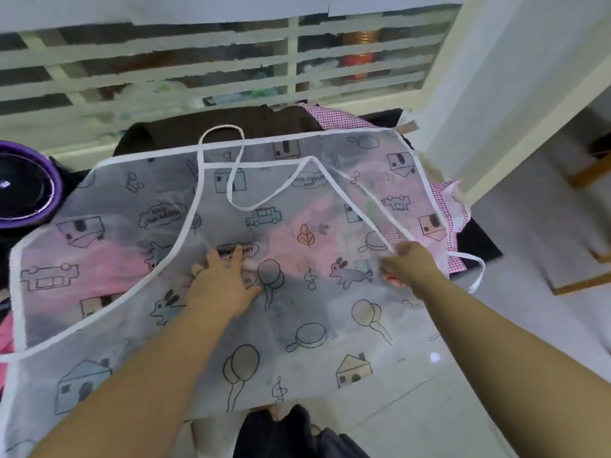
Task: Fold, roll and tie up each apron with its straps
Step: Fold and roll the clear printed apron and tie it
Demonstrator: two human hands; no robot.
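Sheer printed apron (330, 325) spread over dark table (477, 241), covering pink checked cloth (458, 206). Left hand (221, 287) flat on its middle, fingers straight, gripping nothing. Right hand (411, 266) curled, pinching white edging (363, 213) near right side. White strap (235, 175) looped on top.

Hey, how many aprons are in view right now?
2. A printed translucent apron is spread on top; a pink checked apron shows beneath it at the far and right edges. Others may be hidden underneath.
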